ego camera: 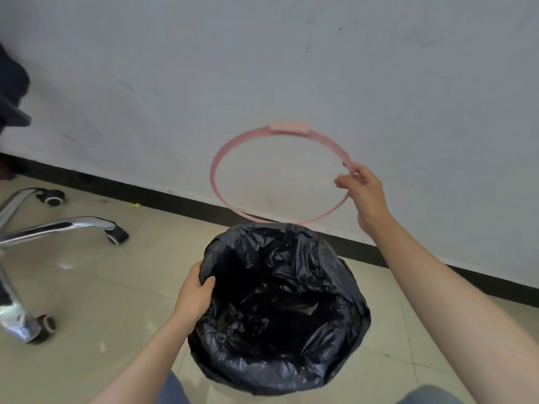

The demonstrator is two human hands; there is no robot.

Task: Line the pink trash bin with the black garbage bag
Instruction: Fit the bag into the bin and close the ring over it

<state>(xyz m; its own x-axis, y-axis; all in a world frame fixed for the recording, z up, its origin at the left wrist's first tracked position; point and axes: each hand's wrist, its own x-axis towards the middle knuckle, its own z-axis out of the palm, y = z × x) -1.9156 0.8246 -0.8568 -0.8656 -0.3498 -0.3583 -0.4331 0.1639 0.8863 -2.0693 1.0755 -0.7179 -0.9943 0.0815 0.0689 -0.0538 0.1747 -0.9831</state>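
The black garbage bag (280,310) lies open inside the bin and is folded down over its rim, so the pink bin itself is hidden under the plastic. My left hand (194,295) grips the bag's folded edge on the left side of the rim. A thin pink ring (217,158) with a flat tab at its top is held up in the air above and behind the bin, in front of the wall. My right hand (364,193) pinches this ring at its right side.
A white wall with a black baseboard (175,196) runs close behind the bin. A chrome office-chair base (58,225) with castors stands on the beige tiled floor at the left. My knees in blue trousers (175,392) show at the bottom edge.
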